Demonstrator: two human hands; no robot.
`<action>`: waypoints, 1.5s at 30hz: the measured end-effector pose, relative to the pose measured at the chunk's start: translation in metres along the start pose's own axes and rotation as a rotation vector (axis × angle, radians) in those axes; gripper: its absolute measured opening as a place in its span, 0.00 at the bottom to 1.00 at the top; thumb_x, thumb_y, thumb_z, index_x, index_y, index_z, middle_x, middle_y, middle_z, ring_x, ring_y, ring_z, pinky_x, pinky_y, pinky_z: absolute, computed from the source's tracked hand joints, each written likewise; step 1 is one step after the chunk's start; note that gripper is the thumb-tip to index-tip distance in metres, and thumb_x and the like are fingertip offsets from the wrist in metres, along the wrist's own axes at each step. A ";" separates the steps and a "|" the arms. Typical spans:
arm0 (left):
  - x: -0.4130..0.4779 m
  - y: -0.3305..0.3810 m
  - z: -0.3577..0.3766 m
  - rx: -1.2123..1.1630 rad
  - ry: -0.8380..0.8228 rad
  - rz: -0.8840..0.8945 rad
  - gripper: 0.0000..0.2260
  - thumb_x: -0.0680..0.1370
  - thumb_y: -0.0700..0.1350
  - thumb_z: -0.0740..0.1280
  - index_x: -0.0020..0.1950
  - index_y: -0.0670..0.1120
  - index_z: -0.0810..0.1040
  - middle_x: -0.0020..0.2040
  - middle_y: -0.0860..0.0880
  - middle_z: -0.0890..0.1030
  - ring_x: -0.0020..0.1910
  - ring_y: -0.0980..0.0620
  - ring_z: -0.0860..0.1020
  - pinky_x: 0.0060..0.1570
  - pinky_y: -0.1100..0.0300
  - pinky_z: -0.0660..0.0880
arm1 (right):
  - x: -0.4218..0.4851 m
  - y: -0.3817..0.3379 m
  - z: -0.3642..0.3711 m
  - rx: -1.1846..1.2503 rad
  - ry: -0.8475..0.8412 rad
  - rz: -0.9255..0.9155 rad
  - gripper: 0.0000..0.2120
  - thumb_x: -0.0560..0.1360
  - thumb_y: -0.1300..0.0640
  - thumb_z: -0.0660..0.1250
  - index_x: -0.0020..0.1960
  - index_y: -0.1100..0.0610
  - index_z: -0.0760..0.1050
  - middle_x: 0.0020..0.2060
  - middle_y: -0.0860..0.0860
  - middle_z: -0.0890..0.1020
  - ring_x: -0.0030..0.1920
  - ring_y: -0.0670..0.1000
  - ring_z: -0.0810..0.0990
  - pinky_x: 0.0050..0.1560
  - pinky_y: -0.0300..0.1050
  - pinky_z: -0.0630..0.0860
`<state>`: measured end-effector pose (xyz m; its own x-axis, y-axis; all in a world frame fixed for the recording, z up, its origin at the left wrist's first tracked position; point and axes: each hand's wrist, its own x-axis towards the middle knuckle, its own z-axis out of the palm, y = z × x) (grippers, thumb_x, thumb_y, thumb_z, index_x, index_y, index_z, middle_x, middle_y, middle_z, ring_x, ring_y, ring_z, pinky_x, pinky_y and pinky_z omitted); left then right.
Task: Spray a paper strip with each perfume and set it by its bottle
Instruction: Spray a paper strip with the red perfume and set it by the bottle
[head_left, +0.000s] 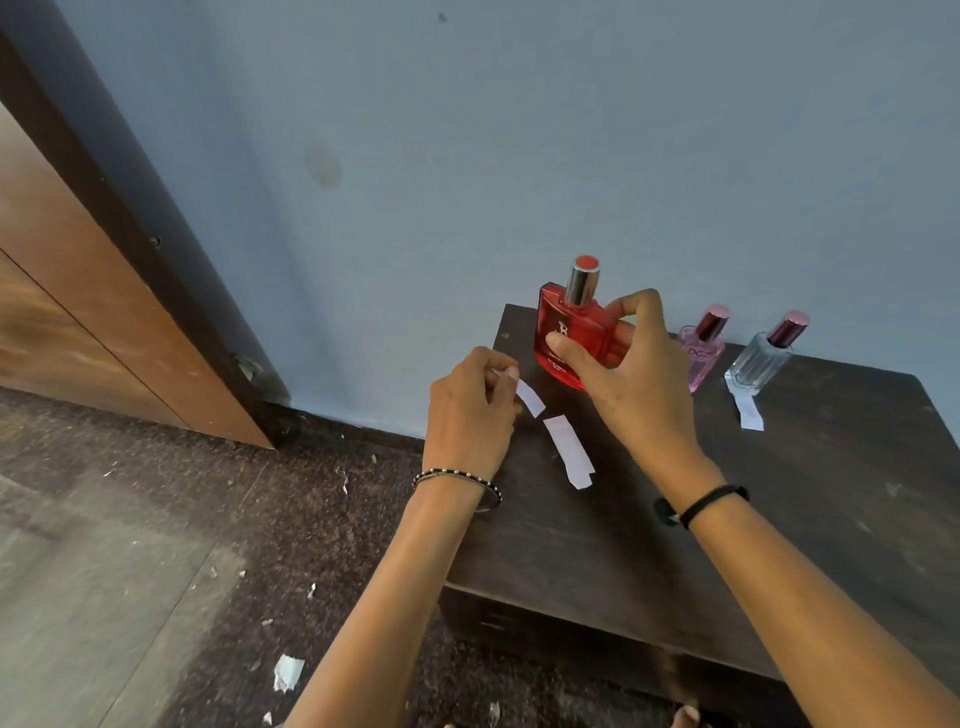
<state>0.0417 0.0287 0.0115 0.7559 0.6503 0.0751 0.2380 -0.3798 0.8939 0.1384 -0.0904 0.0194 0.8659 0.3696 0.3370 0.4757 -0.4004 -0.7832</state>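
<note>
Three perfume bottles stand along the back of the dark wooden cabinet top (831, 519), against the blue wall, and only one looks finished: the clear ribbed glass bottle with a plum cap (759, 364) has a white paper strip (749, 411) lying just in front of its base. The small pink glass bottle with a plum cap (702, 358) has no strip that I can see beside it, though the right hand (631, 387) hides part of that area. That hand is wrapped around the red rectangular glass bottle with a silver collar and red spray top (571, 332), thumb on the front face and fingers behind, holding it near the left back corner; no finger rests on the sprayer. The left hand (470, 415) pinches one end of a short white paper strip (530, 397) just beside the red bottle. Another loose white strip (569, 449) lies flat on the wood between the two wrists. By my judgement, the red perfume is in hand now, and the pink one remains.
</note>
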 end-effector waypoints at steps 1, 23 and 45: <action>0.001 0.000 0.000 -0.001 -0.005 0.005 0.04 0.82 0.42 0.65 0.52 0.47 0.80 0.39 0.50 0.83 0.40 0.51 0.85 0.47 0.48 0.83 | -0.008 -0.002 -0.007 0.032 0.010 -0.003 0.24 0.74 0.42 0.75 0.59 0.52 0.67 0.52 0.48 0.85 0.50 0.42 0.85 0.44 0.26 0.77; -0.023 0.048 0.045 -0.256 -0.281 0.005 0.26 0.80 0.63 0.59 0.46 0.43 0.86 0.42 0.44 0.87 0.42 0.48 0.85 0.51 0.56 0.80 | -0.094 0.026 -0.076 0.936 -0.240 0.401 0.21 0.72 0.49 0.78 0.63 0.47 0.77 0.54 0.51 0.86 0.44 0.67 0.87 0.43 0.63 0.84; -0.021 0.050 0.072 -0.357 -0.117 0.065 0.17 0.73 0.61 0.73 0.31 0.51 0.84 0.27 0.50 0.77 0.30 0.57 0.72 0.36 0.61 0.72 | -0.092 0.028 -0.072 0.248 -0.077 0.321 0.26 0.64 0.23 0.68 0.54 0.34 0.66 0.48 0.39 0.80 0.51 0.45 0.82 0.41 0.33 0.81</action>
<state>0.0814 -0.0514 0.0224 0.8317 0.5454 0.1042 -0.0245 -0.1514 0.9882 0.0830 -0.1957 0.0038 0.9458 0.3239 0.0224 0.1233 -0.2945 -0.9477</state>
